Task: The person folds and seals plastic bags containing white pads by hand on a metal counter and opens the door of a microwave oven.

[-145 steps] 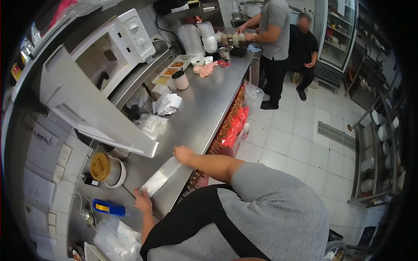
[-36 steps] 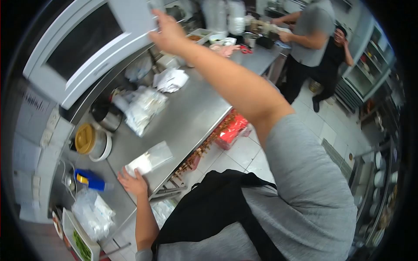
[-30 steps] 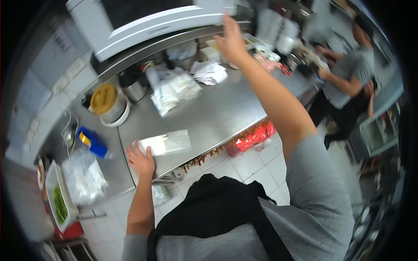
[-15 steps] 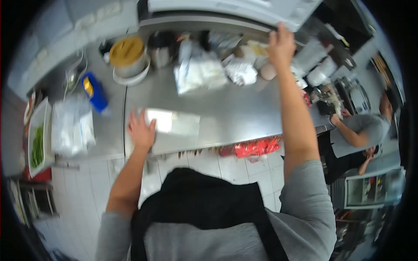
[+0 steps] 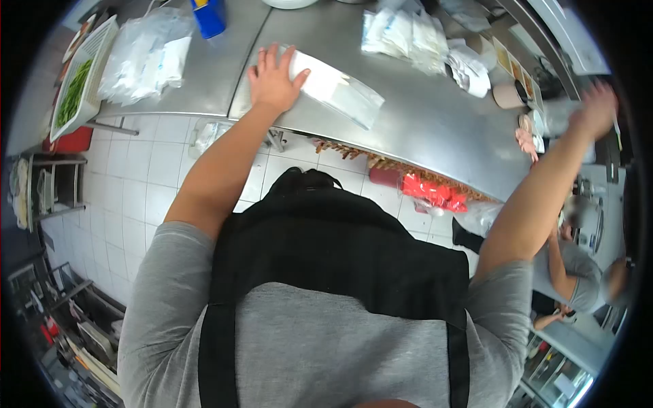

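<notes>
My left hand [image 5: 277, 81] lies flat on the steel table [image 5: 408, 115], fingers spread. Its thumb side touches the end of a long flat clear plastic packet [image 5: 340, 92], partly white inside. Far to the right, my right hand [image 5: 596, 112] is raised beside the white appliance or shelf edge [image 5: 581, 41]. Motion blurs its fingers, so I cannot make out whether they hold anything. A stack of bagged white packets [image 5: 405, 37] lies behind the flat packet. To its right are a crumpled white wrapper [image 5: 469, 71] and a pinkish container [image 5: 509, 94].
Left on the counter are clear bags of white packets [image 5: 146, 58], a blue box [image 5: 209, 20] and a white basket [image 5: 105, 51] of green vegetables [image 5: 75, 92]. Red bags [image 5: 435, 194] sit below the table edge. A co-worker in a grey sleeve [image 5: 581, 279] stands at right.
The view has shifted, so the counter sits higher and tilts down to the right. My right hand has moved farther right, while my left hand stays by the flat packet.
</notes>
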Available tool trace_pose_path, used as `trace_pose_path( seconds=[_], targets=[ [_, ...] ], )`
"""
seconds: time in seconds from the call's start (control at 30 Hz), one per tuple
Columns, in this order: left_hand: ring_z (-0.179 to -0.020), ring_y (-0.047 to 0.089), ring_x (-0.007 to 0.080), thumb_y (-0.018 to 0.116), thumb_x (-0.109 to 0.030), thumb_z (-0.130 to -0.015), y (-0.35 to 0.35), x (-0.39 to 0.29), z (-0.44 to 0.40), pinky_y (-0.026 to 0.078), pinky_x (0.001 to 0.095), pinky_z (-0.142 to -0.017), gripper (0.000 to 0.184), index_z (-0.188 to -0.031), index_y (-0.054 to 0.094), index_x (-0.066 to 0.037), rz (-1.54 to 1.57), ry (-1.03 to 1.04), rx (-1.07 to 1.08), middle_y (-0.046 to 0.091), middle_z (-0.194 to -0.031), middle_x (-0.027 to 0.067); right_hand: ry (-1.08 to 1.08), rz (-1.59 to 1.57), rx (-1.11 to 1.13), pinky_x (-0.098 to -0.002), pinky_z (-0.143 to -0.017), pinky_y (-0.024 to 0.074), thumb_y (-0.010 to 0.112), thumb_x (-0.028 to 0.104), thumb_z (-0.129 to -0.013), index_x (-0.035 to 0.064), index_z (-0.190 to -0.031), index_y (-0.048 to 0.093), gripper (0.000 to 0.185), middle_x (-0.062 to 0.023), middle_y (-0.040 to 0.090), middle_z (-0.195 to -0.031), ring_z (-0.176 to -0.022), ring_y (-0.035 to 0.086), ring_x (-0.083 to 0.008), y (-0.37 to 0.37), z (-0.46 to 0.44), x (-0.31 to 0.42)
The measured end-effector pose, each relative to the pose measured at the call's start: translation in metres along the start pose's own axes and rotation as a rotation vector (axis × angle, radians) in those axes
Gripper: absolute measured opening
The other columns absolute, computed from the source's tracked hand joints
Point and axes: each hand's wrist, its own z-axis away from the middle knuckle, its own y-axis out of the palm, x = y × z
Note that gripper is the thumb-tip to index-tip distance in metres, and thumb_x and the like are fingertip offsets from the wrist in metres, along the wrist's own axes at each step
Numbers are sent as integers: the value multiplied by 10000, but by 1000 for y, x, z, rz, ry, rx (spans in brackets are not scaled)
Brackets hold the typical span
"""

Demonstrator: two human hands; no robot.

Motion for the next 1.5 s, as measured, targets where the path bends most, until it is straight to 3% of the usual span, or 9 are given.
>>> trace_pose_path(
  seconds=[0.13, 0.17, 0.27, 0.3, 0.57, 1.07, 1.27, 1.37, 1.5],
  targets=[
    [-1415, 183, 326, 522, -460, -904, -3, 4, 4, 186, 524, -1090, 552, -1406, 399, -269, 115, 29, -44, 260, -1509, 108, 84, -385, -593, -327, -675, 501, 489, 222, -860, -28, -967, 556, 280, -141, 616, -911, -785, 597, -231, -52, 75, 89],
    [-1414, 186, 327, 530, -440, -903, -3, 5, 4, 190, 526, -1091, 540, -1401, 404, -275, 129, 34, -58, 264, -1507, 108, 100, -41, -221, -331, -715, 487, 501, 216, -874, -1, -938, 625, 258, -114, 633, -912, -826, 598, -205, -46, 111, 87],
    [-1409, 195, 329, 547, -392, -902, -1, 6, 4, 204, 521, -1096, 518, -1388, 418, -269, 200, 32, -115, 270, -1499, 108, 419, -180, 638, -313, -854, 464, 649, 258, -875, 71, -973, 699, 217, -59, 664, -958, -927, 610, -164, 31, 227, 133],
    [-1408, 198, 329, 552, -379, -902, -2, 7, 4, 208, 517, -1098, 513, -1385, 422, -263, 227, 28, -137, 272, -1497, 108, 384, -497, 762, -318, -853, 476, 729, 270, -801, 85, -956, 708, 242, -73, 662, -980, -928, 625, -185, 64, 268, 134],
    [-1385, 225, 348, 558, -379, -898, -2, 8, 4, 216, 495, -1103, 524, -1377, 430, -210, 295, -4, -187, 291, -1469, 132, 191, -5, 1103, -430, -931, 400, 770, 342, -693, 139, -831, 702, 255, -105, 577, -1104, -1105, 480, -308, 126, 328, 180],
    [-1305, 327, 309, 628, -305, -861, -13, 1, 6, 302, 467, -1054, 402, -1259, 573, -312, 182, 123, 1, 428, -1354, 84, 420, -158, 992, -349, -698, 518, 754, 281, -714, 75, -774, 701, 221, -85, 690, -794, -747, 669, -253, 157, 326, 158],
    [-1319, 312, 335, 624, -227, -858, 11, 24, -38, 353, 451, -1048, 433, -1280, 560, -304, 397, 397, 17, 450, -1336, 99, 640, -220, 1324, -341, -627, 511, 741, 264, -757, 49, -873, 674, 253, -66, 683, -766, -673, 646, -182, 147, 329, 167],
    [-1338, 305, 339, 617, -225, -859, 19, 34, -68, 340, 472, -1054, 437, -1284, 557, -311, 456, 549, 68, 441, -1360, 87, 1201, -601, 1248, -310, -584, 500, 721, 244, -801, 42, -918, 642, 246, -45, 663, -772, -649, 613, -140, 116, 342, 210],
    [-1355, 299, 342, 601, -262, -868, -23, 43, -78, 270, 536, -1081, 420, -1281, 562, -326, 180, 692, 24, 418, -1406, 57, 1504, -888, 898, -286, -570, 508, 642, 194, -896, 49, -964, 589, 169, -37, 625, -838, -689, 603, -125, 101, 397, 263]
  ],
)
